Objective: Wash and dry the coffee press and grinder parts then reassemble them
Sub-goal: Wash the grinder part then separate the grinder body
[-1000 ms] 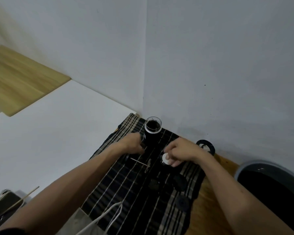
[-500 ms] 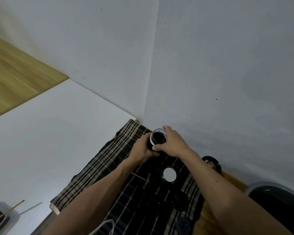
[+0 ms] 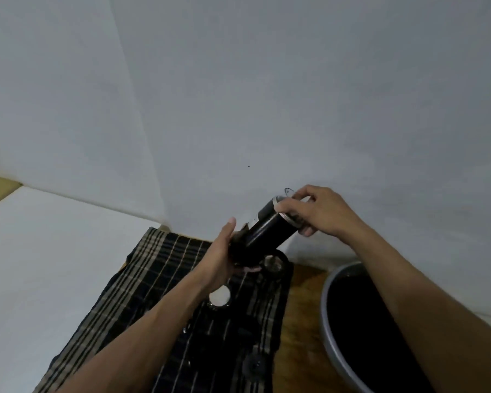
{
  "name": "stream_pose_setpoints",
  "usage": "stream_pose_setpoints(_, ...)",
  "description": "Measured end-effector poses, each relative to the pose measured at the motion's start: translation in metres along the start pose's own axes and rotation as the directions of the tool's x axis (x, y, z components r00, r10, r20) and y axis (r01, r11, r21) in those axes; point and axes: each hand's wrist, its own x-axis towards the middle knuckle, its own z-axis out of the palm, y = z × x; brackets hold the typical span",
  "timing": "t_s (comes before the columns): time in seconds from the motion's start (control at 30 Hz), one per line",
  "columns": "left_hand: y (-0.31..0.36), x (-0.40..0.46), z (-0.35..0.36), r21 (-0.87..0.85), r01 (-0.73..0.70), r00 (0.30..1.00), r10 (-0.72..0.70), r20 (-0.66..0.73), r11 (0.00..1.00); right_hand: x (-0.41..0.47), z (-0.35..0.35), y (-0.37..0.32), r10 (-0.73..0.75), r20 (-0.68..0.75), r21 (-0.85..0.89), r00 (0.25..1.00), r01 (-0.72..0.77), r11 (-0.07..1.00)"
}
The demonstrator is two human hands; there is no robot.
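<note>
Cylinder lifted off the cloth, tilted between your two hands.

A second ago it stood upright on the plaid cloth (image 3: pixel 153 282); now your left hand (image 3: pixel 219 262) curls round the base of the cylinder (image 3: pixel 267 231) and your right hand (image 3: pixel 318 211) pinches its metal-rimmed top, likely inspecting or fitting, so reassembly seems underway. Below it a white disc (image 3: pixel 219 296) and dark round parts (image 3: pixel 254 364) wait on the cloth, over a wooden top (image 3: pixel 301 307), a grey basin (image 3: pixel 328 321) at right, bare walls behind.

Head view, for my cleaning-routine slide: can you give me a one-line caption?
Both hands, left hand and right hand, hold a tilted dark cylinder above a plaid cloth beside a grey basin.
</note>
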Motion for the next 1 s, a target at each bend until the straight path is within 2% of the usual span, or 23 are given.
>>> stream_pose_setpoints(0.13,-0.023,0.010,0.081,0.130,0.044,0.998,-0.038,-0.045,0.991,-0.034,-0.049,0.061,0.142,-0.066,0.086,0.988,-0.136,0.987)
stream_pose_setpoints(0.23,-0.051,0.018,0.126,0.178,0.132,0.990,-0.122,-0.067,0.975,-0.064,-0.070,0.111,0.249,-0.116,0.167,0.961,-0.228,0.959)
stream_pose_setpoints(0.37,-0.098,0.032,0.174,0.229,0.255,0.967,-0.245,-0.071,0.940,-0.097,-0.082,0.176,0.406,-0.195,0.287,0.893,-0.344,0.894)
stream_pose_setpoints(0.47,-0.127,0.037,0.204,0.310,0.306,0.952,-0.289,-0.102,0.900,-0.109,-0.085,0.218,0.511,-0.233,0.300,0.827,-0.439,0.847)
stream_pose_setpoints(0.7,-0.172,0.050,0.215,0.440,0.472,0.881,-0.428,-0.202,0.764,-0.098,-0.057,0.286,0.640,-0.124,0.319,0.758,-0.581,0.749)
stream_pose_setpoints(0.8,-0.178,0.058,0.213,0.484,0.526,0.849,-0.472,-0.239,0.700,-0.086,-0.042,0.301,0.655,-0.085,0.311,0.751,-0.604,0.734)
stream_pose_setpoints(1.0,-0.179,0.068,0.212,0.482,0.607,0.788,-0.555,-0.265,0.632,-0.059,-0.024,0.334,0.717,-0.005,0.348,0.697,-0.671,0.654)
